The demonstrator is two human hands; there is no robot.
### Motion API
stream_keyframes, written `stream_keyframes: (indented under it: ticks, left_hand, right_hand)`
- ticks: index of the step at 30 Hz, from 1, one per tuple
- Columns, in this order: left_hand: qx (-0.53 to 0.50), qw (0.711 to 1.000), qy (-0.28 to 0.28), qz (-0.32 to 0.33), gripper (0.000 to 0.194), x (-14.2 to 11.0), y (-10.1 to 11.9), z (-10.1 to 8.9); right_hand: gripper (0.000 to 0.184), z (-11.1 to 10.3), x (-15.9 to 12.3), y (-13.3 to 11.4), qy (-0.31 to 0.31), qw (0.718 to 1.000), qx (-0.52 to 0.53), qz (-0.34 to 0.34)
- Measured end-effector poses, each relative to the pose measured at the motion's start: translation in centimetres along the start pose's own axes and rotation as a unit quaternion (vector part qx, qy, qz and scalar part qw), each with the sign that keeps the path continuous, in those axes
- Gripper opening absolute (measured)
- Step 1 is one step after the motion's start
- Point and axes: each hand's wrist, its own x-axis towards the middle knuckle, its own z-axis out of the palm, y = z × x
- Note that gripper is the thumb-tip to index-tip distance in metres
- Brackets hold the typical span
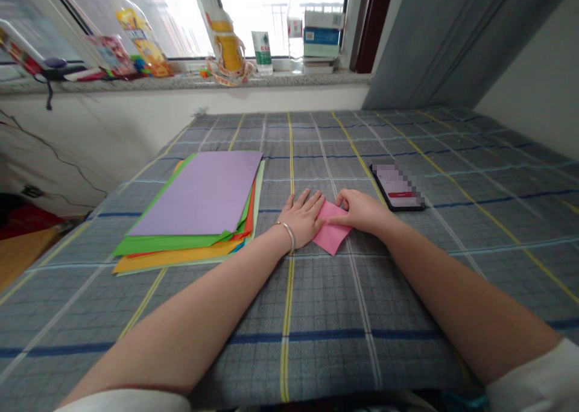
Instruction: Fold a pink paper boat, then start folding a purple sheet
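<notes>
Pink folded paper (332,231) is held on checked grey bedding (316,345) between both hands. The left hand (301,218), bangle (286,236) at its wrist, is spread and pressed against the paper's near-left edge. The right hand (357,212) is curled, pinching the top corner. A coloured paper stack (194,195) lies left of the grip; a smartphone (398,187) lies just beyond the right hand.

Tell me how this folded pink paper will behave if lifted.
The small folded pink paper looks thin and light, so it should lift easily but bend rather than stay stiff. Its folds may spring open once the left hand and right hand let go. The grey checked cloth should keep it from sliding far.
</notes>
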Motion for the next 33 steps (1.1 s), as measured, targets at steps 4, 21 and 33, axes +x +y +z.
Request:
stream_keyframes:
  ticks: [4,21,33]
  left_hand:
    - [-0.008,1.0,-0.019,-0.006,0.058,-0.1,-0.6,-0.4]
    - [-0.009,0.993,-0.118,-0.006,0.059,-1.5,-4.6,-3.0]
    - [-0.039,0.992,-0.115,0.013,0.06,-1.4,-5.8,-3.1]
  right_hand:
    - [0.035,-0.4,0.1,0.6,-0.031,0.999,-0.015,0.031]
    - [0.032,-2.0,-0.1,3.6,-0.143,0.982,0.031,0.121]
    - [0.027,-1.8,-0.2,4.9,-0.168,0.973,0.079,0.135]
